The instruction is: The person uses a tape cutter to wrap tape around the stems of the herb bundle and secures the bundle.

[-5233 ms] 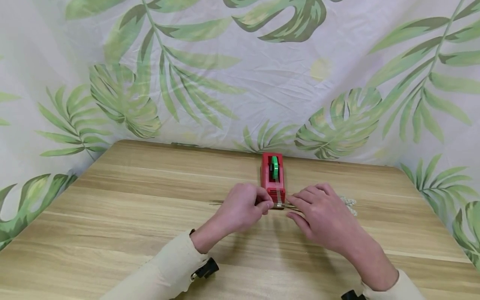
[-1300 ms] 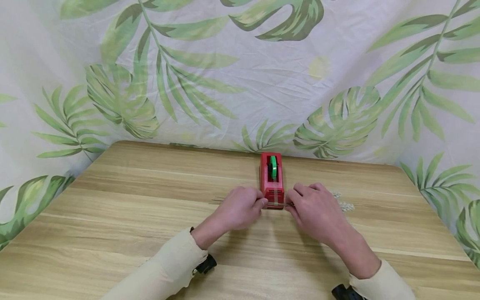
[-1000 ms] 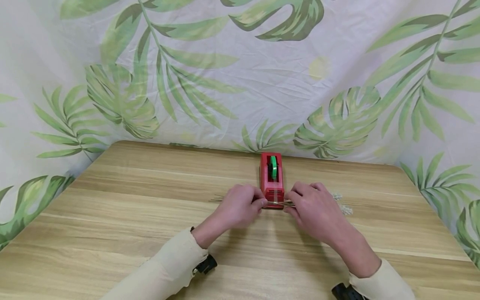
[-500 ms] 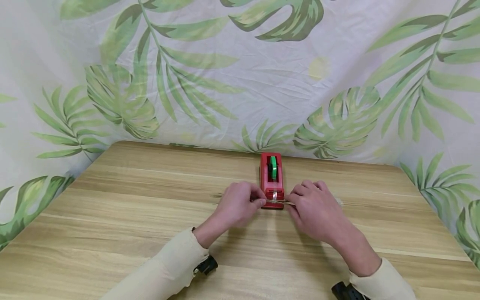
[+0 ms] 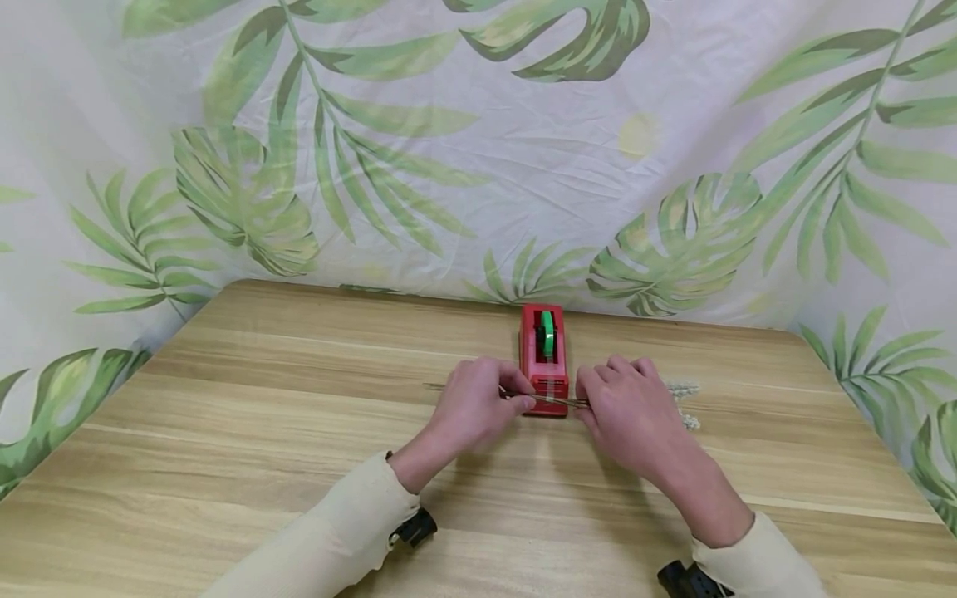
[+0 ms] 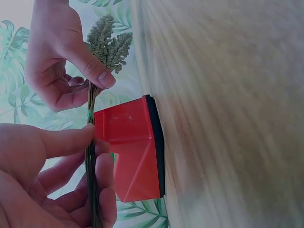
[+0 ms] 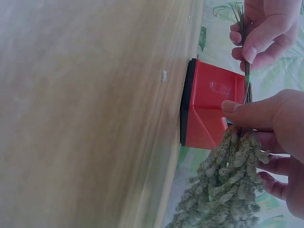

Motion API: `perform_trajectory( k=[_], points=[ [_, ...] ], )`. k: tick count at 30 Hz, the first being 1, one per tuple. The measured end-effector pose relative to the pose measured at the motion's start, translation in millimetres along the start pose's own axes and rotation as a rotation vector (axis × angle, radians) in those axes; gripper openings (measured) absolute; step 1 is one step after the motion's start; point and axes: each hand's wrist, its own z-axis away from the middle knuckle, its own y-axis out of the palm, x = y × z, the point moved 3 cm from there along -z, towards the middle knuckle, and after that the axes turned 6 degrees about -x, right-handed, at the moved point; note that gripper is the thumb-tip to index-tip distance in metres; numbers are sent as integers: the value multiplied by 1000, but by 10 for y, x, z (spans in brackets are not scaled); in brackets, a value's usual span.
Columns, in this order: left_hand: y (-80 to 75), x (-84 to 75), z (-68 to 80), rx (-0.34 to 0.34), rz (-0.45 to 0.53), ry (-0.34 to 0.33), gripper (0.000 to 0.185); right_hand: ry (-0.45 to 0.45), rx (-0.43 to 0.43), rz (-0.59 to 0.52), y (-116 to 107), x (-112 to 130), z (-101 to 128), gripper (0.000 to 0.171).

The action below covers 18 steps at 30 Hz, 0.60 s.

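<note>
Dried-flower bundle, gathered; left grip, right grip pinching stems; tape dispenser near counter's far edge; taping seemingly unfinished.

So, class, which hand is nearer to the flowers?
Right. The right hand grips the stems beside the flowers; the left hand grips them farther along, away from the flowers.

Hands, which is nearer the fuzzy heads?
The right hand, just below the fuzzy heads; the left hand holds the stems toward their bare ends.
</note>
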Motion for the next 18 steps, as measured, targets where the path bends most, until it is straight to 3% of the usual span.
perform_trajectory(
  k=[7,18],
  points=[
    [5,22,-26,55,5,-30,16,38,0,-36,26,-32,-12,29],
    [33,62,-42,61,-23,-42,11,39,-9,-101,17,0,-18,17]
  ],
)
